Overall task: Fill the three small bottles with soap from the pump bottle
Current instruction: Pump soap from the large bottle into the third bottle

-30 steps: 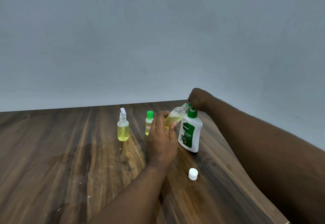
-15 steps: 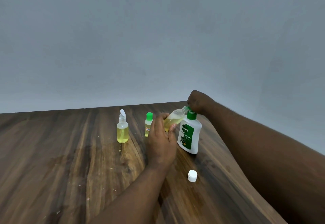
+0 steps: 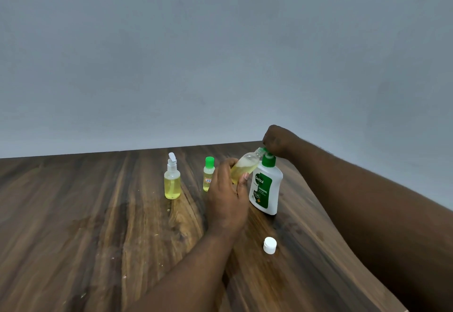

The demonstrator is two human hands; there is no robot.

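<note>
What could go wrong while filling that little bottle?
The tilted clear bottle in the left hand meets the nozzle at its narrow mouth, so soap might spill. The right hand, gripping the top of the Dettol pump bottle, could tip it. The white cap by the forearm could get knocked away.

— What are you facing right now?
— You are facing a plain grey-blue wall (image 3: 220,54). It is filling the whole upper half of your view, matt and bare.
— And below it?
— You are looking down on a dark wooden table (image 3: 73,226). Its grain is running away from you in brown and yellowish streaks, and its far edge is showing straight against the wall. Its right edge is curving down towards the lower right corner.
— How is the light?
— Soft, even light is falling on the wood and giving it a dull sheen. Small pale specks are lying scattered on the tabletop near you.
</note>
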